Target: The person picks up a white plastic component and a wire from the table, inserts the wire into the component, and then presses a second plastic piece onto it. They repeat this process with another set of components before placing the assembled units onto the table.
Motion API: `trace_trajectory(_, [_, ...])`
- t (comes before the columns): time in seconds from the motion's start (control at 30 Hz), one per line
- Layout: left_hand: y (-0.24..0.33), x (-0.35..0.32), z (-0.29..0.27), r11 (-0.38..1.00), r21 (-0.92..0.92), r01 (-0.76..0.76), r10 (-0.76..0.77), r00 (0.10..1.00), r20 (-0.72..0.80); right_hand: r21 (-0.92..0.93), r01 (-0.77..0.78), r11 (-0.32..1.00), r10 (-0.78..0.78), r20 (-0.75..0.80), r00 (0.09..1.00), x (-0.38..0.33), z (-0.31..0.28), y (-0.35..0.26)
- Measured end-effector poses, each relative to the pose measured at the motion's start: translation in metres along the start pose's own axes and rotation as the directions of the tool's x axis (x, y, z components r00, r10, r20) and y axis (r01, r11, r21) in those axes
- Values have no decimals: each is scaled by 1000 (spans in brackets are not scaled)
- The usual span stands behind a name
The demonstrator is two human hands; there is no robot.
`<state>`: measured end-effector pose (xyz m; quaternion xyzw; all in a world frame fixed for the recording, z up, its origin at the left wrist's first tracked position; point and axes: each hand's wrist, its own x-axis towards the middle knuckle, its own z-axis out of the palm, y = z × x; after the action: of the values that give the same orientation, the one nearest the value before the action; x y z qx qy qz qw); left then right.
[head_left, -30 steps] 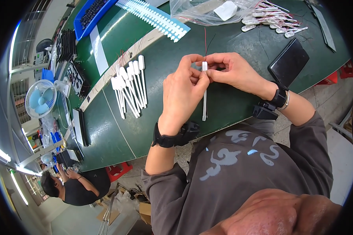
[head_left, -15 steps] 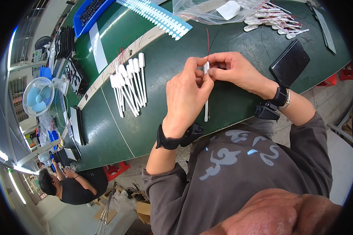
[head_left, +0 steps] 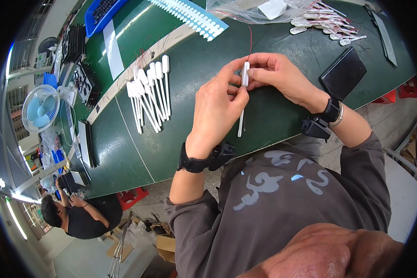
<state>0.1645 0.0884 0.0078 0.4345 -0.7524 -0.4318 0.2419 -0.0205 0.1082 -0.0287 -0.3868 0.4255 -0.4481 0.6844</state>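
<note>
A thin white plastic stick with a flat, wider head (head_left: 245,74) is held upright between my hands over the table's near part. A red wire and a dark one run from its top. My left hand (head_left: 217,99) is closed around it from the left, thumb and fingertips just below the head. With thumb and fingers, my right hand (head_left: 282,76) pinches the head from the right. The stick's lower end shows below my left thumb; the fingertips hide part of its middle. Left of my hands lies a row of similar white sticks (head_left: 153,92), heads away from me.
At the back right lies a pile of white wired pieces (head_left: 326,21), beside a clear plastic bag (head_left: 250,11). A black phone-like slab (head_left: 343,72) rests near my right wrist. Farther back are a sheet of white stickers (head_left: 190,16) and a blue bin (head_left: 95,21). Another person (head_left: 85,215) sits at left.
The stick has turned slightly and moved a little up, so more of its head shows. My left thumb sits lower on it. The whole view has shifted slightly.
</note>
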Motion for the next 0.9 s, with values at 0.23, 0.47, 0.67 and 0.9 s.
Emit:
trace_trajectory(0.23, [-7,-2,5,997,44,-67,68,997,-21,-86,28,996,-25,29,999,0,-1,1])
trace_trajectory(0.47, [-15,-6,15,932,306,-196,216,976,-31,-213,100,972,-71,139,988,0,-5,6])
trace_trajectory(0.67, [-13,-7,15,910,361,-204,218,976,1,-217,77,973,-43,156,987,-1,-3,3])
trace_trajectory(0.9, [-11,-4,16,928,334,-168,184,983,-18,-79,46,996,-35,143,989,2,-3,8])
